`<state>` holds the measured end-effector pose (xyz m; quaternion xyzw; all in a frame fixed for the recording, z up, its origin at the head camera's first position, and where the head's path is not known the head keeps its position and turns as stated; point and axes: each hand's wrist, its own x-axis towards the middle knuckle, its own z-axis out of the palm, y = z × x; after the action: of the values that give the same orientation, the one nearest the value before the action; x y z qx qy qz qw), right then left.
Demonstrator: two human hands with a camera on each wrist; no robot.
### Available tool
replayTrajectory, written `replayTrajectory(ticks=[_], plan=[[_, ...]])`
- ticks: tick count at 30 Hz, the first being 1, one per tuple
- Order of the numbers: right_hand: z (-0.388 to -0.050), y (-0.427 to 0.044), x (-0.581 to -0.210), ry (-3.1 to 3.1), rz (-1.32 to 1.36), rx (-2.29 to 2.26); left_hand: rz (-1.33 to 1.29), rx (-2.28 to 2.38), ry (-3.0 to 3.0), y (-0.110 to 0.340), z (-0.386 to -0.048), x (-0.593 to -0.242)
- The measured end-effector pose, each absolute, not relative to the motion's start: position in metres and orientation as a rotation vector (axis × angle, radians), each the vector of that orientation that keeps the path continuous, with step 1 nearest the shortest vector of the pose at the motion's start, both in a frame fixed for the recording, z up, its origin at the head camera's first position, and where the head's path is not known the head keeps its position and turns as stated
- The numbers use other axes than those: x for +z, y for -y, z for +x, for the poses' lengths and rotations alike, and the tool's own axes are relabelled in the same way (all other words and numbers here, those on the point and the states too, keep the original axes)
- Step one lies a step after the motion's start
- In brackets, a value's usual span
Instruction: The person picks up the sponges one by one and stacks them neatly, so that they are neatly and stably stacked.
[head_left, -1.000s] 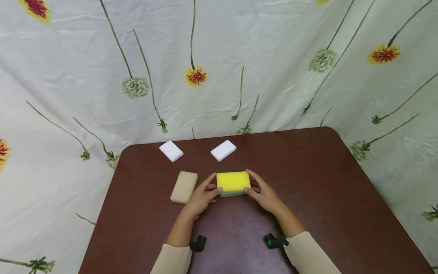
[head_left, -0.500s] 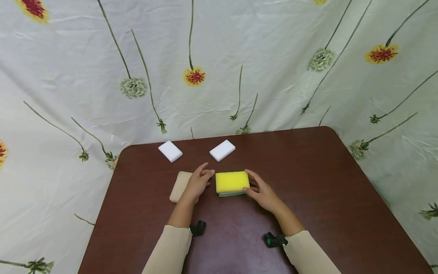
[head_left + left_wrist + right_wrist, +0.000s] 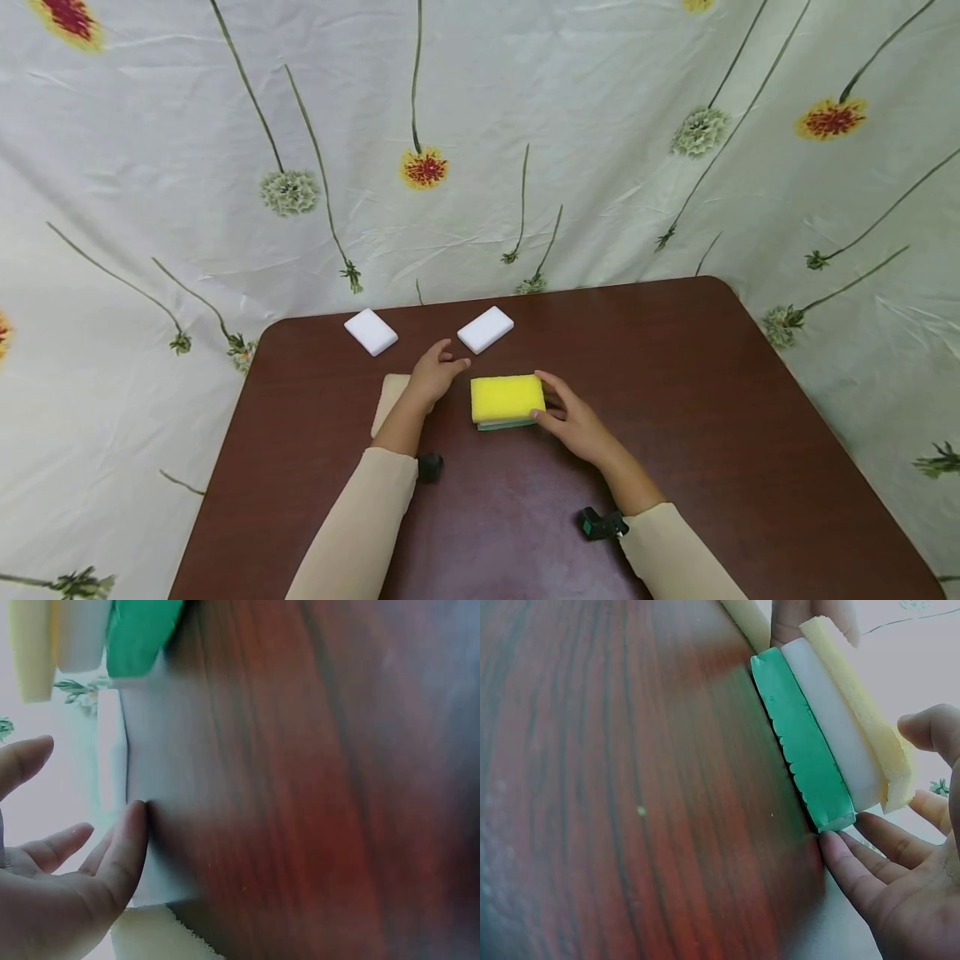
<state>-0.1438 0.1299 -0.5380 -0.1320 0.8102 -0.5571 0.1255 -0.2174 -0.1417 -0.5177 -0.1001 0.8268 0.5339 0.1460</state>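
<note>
In the head view a yellow sponge (image 3: 507, 398) tops a small stack at the middle of the table. Below it the right wrist view shows a white block (image 3: 840, 727), and a green block (image 3: 802, 742) lies at the bottom. My right hand (image 3: 573, 419) stays at the stack's right end, fingertips against the green block and thumb at the yellow sponge's edge. Its fingers are fairly straight. Left of the stack, my left hand (image 3: 432, 379) reaches forward over a tan sponge (image 3: 390, 398), holding nothing. Its fingers are nearest the right white block (image 3: 485, 330).
A second white block (image 3: 371, 332) lies at the back left of the brown table (image 3: 712, 433). Behind the table hangs a flowered cloth (image 3: 600, 125). Dark wrist cameras sit on both wrists.
My left hand has let go of the stack's left side and moved forward and left, towards the white blocks, partly covering the tan sponge. The right hand and the stack have stayed put.
</note>
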Motion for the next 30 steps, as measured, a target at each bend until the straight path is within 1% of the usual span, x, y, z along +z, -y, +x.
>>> replayTrajectory(ticks=[2,4,6,9,17,30], plan=[[-0.140,-0.129,-0.526,-2.359,-0.383,-1.607,-0.293,1.524,-2.388,0.142,-0.222,-0.517],[-0.140,-0.129,-0.525,-2.361,-0.376,-1.597,-0.290,1.494,-2.402,0.141,-0.228,-0.516],[-0.141,-0.130,-0.527,-2.367,-0.380,-1.598,-0.283,1.465,-2.421,0.140,-0.232,-0.516],[-0.146,-0.133,-0.542,-2.376,-0.382,-1.617,-0.271,1.420,-2.458,0.139,-0.239,-0.516],[-0.145,-0.132,-0.541,-2.342,-0.411,-1.649,-0.307,1.405,-2.536,0.144,-0.249,-0.522],[-0.144,-0.132,-0.542,-2.339,-0.413,-1.656,-0.217,1.229,-2.639,0.130,-0.255,-0.524]])
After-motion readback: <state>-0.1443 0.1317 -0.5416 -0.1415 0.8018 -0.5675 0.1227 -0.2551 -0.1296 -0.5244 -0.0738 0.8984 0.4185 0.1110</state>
